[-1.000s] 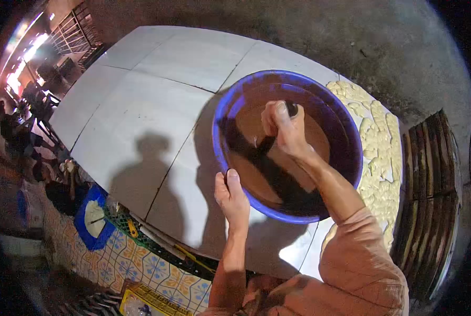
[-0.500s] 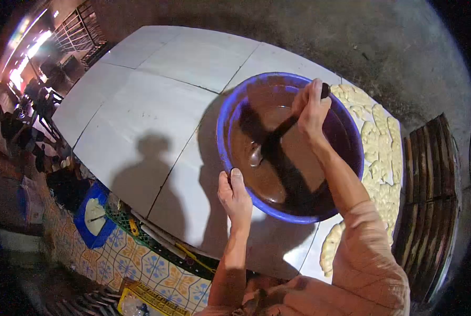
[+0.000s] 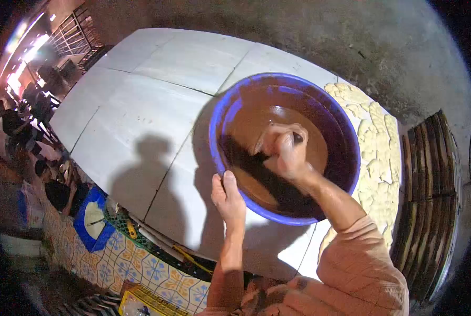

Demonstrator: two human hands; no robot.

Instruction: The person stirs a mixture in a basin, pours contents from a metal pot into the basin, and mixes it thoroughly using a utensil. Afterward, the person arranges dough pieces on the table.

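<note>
A large blue plastic basin [image 3: 284, 217] holds brown liquid [image 3: 251, 185] and stands on the white tiled table. My left hand [image 3: 228, 197] grips the basin's near-left rim, the thumb on top. Inside the basin, my right hand [image 3: 289, 150] is closed around a dark-handled utensil [image 3: 297, 138], low over the liquid and slightly blurred. The handle's end shows at my fist; the lower end is hidden by my hand and the dark shadow. To the basin's right, pale pieces of dough [image 3: 376, 152] lie close together along the table edge.
Dark stacked trays or slats [image 3: 430, 200] stand beyond the table's right edge. A blue crate [image 3: 90, 229] with something white in it and a yellow crate [image 3: 148, 301] are on the patterned floor at left. Other people [image 3: 59, 184] are at far left.
My right hand has moved left and down, from above the basin's far right side to low over its middle, with the utensil. My left hand stays on the rim; the basin appears slightly left.
</note>
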